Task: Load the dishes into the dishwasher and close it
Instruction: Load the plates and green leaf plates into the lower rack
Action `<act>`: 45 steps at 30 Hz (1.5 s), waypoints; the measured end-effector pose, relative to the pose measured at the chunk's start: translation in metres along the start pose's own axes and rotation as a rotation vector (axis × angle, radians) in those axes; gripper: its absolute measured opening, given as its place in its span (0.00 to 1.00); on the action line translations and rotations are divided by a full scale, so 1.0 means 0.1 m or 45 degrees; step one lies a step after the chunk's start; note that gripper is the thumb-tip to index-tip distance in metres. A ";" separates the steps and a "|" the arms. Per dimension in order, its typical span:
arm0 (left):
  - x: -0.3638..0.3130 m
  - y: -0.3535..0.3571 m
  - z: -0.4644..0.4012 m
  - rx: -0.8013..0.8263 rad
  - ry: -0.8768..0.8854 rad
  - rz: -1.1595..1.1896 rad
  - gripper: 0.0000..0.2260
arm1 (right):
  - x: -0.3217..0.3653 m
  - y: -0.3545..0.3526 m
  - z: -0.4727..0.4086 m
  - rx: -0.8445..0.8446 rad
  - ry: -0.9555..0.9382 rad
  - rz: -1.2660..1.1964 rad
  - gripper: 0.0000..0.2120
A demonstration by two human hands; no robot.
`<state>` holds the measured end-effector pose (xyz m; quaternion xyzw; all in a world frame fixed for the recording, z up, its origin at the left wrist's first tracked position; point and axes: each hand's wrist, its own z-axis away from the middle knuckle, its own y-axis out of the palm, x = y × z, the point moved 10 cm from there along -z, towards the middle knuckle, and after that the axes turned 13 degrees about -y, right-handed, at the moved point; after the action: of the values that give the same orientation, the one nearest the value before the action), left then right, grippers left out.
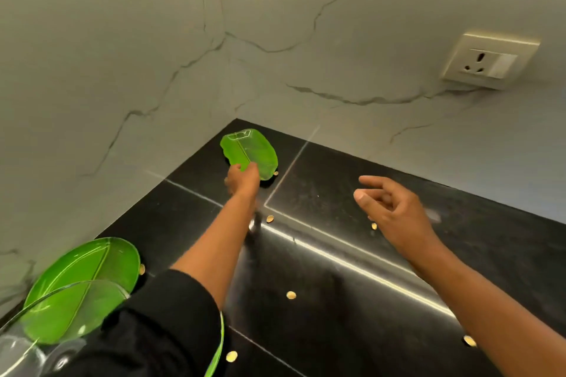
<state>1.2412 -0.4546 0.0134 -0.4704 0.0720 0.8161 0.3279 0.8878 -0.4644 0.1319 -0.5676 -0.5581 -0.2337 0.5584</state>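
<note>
No text, label or number can be read anywhere.

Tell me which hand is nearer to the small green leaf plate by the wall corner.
Left. The left hand grips the near edge of the small green leaf plate. The right hand hovers over the black counter, apart from the plate, holding nothing.
</note>
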 end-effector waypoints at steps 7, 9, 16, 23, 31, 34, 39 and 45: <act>-0.08 0.03 -0.65 -0.136 -0.059 -0.199 0.19 | -0.12 0.28 -0.23 0.068 0.046 -0.019 0.18; -0.11 0.13 -0.70 -0.087 -0.080 -0.148 0.20 | -0.13 0.33 -0.30 0.077 0.051 -0.010 0.18; -0.17 0.24 -0.79 0.016 -0.230 0.257 0.23 | -0.09 0.45 -0.41 0.088 0.049 0.013 0.19; -0.43 -0.03 -0.54 -0.300 0.061 0.097 0.18 | 0.06 0.37 -0.42 0.048 0.043 -0.007 0.18; -0.29 0.63 0.73 0.316 0.299 0.343 0.24 | 0.00 -0.11 -0.10 -0.234 0.157 -0.056 0.30; -0.11 0.99 1.53 0.594 0.363 0.408 0.23 | -0.15 -0.47 0.21 -0.422 0.263 -0.126 0.38; 0.20 1.61 2.87 0.987 0.455 0.392 0.21 | -0.21 -1.35 0.74 -0.633 0.210 -0.217 0.28; 0.66 2.21 4.47 1.399 0.610 0.210 0.26 | -0.15 -2.70 2.04 -1.057 0.088 -0.079 0.17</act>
<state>0.7630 -0.4045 0.1621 -0.3957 0.5912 0.5536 0.4330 0.5694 -0.3543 0.1648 -0.7193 -0.4142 -0.4744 0.2933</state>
